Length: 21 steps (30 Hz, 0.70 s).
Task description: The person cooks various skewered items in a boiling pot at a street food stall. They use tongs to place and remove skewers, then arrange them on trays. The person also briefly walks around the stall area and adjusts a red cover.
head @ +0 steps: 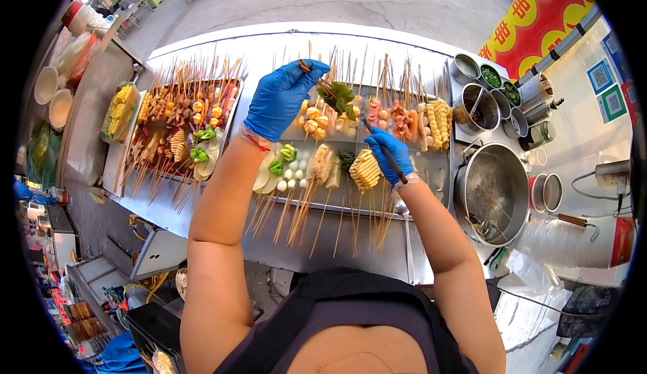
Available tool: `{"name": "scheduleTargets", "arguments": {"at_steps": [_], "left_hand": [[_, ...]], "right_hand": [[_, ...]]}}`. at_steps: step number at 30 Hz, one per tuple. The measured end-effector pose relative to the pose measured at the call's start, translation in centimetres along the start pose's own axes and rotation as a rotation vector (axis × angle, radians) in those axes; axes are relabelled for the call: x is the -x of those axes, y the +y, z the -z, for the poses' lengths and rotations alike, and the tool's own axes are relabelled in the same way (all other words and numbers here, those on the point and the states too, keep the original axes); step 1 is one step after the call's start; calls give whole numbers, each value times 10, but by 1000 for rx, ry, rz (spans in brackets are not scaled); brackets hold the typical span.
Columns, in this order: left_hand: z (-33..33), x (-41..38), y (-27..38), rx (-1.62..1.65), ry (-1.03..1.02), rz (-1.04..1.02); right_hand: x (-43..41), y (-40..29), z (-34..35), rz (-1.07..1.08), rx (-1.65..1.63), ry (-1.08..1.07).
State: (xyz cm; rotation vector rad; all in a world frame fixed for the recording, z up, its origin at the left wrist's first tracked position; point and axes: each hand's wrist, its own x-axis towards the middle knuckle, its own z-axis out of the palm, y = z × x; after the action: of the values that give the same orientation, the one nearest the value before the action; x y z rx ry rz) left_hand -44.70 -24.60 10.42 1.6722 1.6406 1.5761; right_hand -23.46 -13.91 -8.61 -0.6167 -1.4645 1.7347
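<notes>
My left hand (pixel 284 100), in a blue glove, is raised over the back of a metal tray. It grips thin brown sticks (pixel 324 87) with dark green leaves (pixel 340 102) at their end. My right hand (pixel 390 155), also gloved in blue, closes on a dark-handled brush (pixel 389 159) whose tip points toward the leaves. Below both hands the metal tray (pixel 323 205) holds skewered food: white eggs (pixel 294 174), broccoli (pixel 288 153), folded tofu sheets (pixel 365 171), pink sausages (pixel 402 121) and orange-white balls (pixel 314 121). Whatever lies directly under my gloves is hidden.
A second tray of skewers (pixel 178 146) and a corn basket (pixel 120 113) stand left. On the right are a large pot of liquid (pixel 491 192), a dark sauce pot (pixel 476 108) and small metal cups (pixel 465 66). Skewer ends jut over the counter's front, beside a long-handled ladle (pixel 407 237).
</notes>
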Motion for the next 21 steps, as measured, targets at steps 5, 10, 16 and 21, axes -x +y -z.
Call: {"name": "scheduleTargets", "arguments": {"at_steps": [5,10,16,21], "left_hand": [[-18,-12,-2,-4,-19,71],[-45,-39,-5,-93,-155,203],[-92,-86,-31,-298,-358,187],[-124,-140,-69,-426,-485,215]], "right_hand": [[3,-38,20,73,379,-74],[-1,-41,39,111,436,-71],[3,-44,51,102,422,-46],[1,-44,55,89,422,-37]]}}
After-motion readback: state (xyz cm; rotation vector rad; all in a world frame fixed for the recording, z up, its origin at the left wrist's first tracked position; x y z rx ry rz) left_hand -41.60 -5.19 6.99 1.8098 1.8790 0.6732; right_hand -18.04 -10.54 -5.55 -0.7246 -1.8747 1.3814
